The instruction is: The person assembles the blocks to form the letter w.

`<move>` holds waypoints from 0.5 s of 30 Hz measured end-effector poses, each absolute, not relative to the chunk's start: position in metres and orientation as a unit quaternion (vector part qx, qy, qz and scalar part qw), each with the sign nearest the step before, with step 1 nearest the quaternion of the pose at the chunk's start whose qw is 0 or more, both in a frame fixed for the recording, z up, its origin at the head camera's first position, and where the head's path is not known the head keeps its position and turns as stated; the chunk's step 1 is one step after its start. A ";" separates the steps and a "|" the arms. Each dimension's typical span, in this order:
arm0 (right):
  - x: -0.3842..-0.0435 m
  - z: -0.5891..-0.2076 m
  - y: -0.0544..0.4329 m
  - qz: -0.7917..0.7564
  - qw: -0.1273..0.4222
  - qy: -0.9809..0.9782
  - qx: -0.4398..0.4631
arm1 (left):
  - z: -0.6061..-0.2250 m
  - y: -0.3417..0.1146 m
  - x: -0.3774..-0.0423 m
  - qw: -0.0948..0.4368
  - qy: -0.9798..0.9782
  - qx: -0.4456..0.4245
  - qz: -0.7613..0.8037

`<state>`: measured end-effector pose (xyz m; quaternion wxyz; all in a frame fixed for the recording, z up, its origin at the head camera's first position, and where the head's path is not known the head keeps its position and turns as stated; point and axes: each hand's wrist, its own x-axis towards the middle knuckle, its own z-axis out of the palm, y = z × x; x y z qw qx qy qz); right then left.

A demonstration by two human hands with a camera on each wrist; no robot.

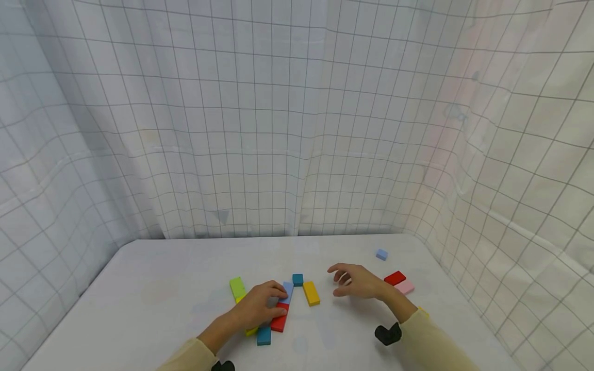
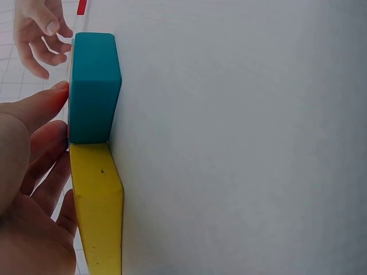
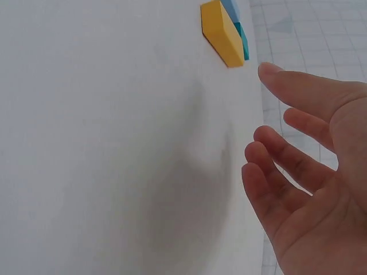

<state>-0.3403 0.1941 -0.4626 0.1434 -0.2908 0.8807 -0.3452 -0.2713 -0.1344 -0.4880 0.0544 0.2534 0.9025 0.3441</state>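
My left hand (image 1: 257, 304) is over a group of coloured blocks, fingers loosely bent. Its thumb rests at a red block (image 1: 278, 323), and the fingertips are at a periwinkle block (image 1: 287, 291). In the left wrist view, a teal block (image 2: 94, 86) and a yellow block (image 2: 98, 212) stand end to end beside the fingers (image 2: 49, 106); the palm hides part of the group in the head view. My right hand (image 1: 357, 282) hovers above the table with relaxed, spread fingers and nothing between them. An orange-yellow block (image 1: 311, 293) lies between the hands, near a small teal block (image 1: 298, 280).
A lime green block (image 1: 237, 286) lies beyond the left hand. Past the right hand are a red block (image 1: 395, 278), a pink block (image 1: 405, 287) and a small light blue block (image 1: 382, 254). Checked curtains (image 1: 297, 129) hang around the white table (image 1: 153, 288).
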 end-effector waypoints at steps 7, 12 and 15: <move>-0.346 -0.458 0.231 -0.349 0.097 0.888 -0.285 | -0.489 -0.135 -0.272 0.053 0.904 0.254 0.340; -0.346 -0.456 0.255 -0.359 0.077 0.886 -0.283 | -0.489 -0.136 -0.272 0.054 0.904 0.251 0.342; -0.346 -0.455 0.268 -0.347 0.064 0.896 -0.270 | -0.490 -0.136 -0.272 0.057 0.903 0.250 0.346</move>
